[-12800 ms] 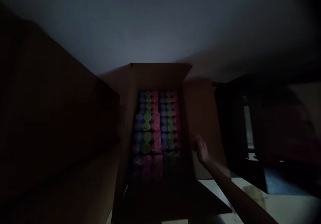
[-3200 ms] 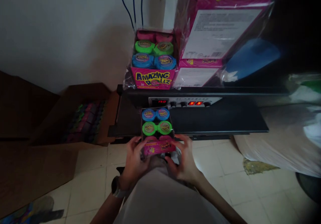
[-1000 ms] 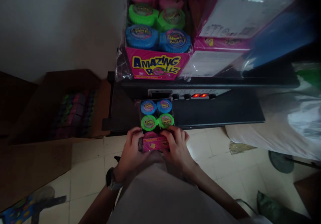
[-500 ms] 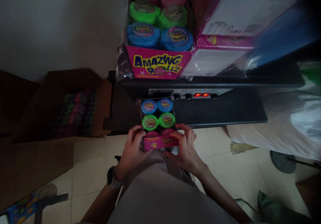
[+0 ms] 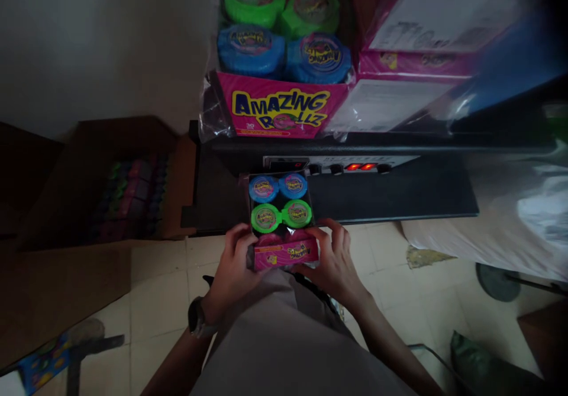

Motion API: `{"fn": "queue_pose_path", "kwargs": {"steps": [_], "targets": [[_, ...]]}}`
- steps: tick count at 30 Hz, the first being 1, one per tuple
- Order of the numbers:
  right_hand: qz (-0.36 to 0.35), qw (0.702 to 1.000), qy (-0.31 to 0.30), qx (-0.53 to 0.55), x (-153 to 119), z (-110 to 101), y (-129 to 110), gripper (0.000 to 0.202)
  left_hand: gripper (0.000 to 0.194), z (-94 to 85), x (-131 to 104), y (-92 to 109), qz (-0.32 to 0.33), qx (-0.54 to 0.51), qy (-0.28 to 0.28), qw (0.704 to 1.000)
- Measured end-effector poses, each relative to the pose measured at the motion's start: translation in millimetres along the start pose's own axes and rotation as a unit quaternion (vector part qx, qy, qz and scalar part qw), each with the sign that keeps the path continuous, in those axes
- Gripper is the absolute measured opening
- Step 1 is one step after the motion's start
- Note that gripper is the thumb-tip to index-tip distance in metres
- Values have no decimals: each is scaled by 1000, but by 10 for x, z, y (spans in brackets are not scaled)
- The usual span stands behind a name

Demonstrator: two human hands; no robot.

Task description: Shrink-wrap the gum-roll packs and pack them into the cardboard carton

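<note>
A small pink candy box [image 5: 286,254] in clear film stands low in the middle, with blue, green and pink round rolls showing in its open face. Its far part rests over the edge of a black machine ledge [image 5: 390,198]. My left hand [image 5: 235,266], with a watch at the wrist, grips the box's left side near the front. On the right side, my right hand [image 5: 335,260] holds the near corner, fingers on top and thumb below. The undersides of the box are hidden.
Larger film-wrapped candy boxes [image 5: 279,106] are on top of the machine beyond the ledge. A control panel [image 5: 346,165] shows red lit digits. At left, an open carton [image 5: 181,189] holds many rolls. Plastic-covered material [image 5: 488,230] lies at right above the tiled floor [image 5: 155,289].
My right hand's fingers have shifted slightly on the box's right corner. The view has moved a little closer to the large boxes. Both hands still hold the small box.
</note>
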State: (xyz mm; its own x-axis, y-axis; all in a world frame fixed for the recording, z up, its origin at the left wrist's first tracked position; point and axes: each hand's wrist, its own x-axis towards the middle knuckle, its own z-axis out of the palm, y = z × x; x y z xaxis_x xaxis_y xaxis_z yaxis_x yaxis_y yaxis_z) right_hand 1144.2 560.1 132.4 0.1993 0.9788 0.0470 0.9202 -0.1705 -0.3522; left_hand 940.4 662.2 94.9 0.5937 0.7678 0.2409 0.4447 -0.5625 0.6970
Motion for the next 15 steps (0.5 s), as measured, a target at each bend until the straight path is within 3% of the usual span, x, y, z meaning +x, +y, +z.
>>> {"fn": "queue_pose_path", "kwargs": {"steps": [3, 9, 15], "targets": [[2, 999, 30, 19, -51, 67, 52, 46, 51, -3, -20, 20, -2, 2, -2, 1000], [8, 995, 76, 65, -53, 140, 41, 36, 40, -20, -53, 20, 2, 5, -5, 1000], [-6, 996, 34, 77, 8, 7, 76, 39, 38, -19, -30, -6, 1, -1, -3, 1000]]}}
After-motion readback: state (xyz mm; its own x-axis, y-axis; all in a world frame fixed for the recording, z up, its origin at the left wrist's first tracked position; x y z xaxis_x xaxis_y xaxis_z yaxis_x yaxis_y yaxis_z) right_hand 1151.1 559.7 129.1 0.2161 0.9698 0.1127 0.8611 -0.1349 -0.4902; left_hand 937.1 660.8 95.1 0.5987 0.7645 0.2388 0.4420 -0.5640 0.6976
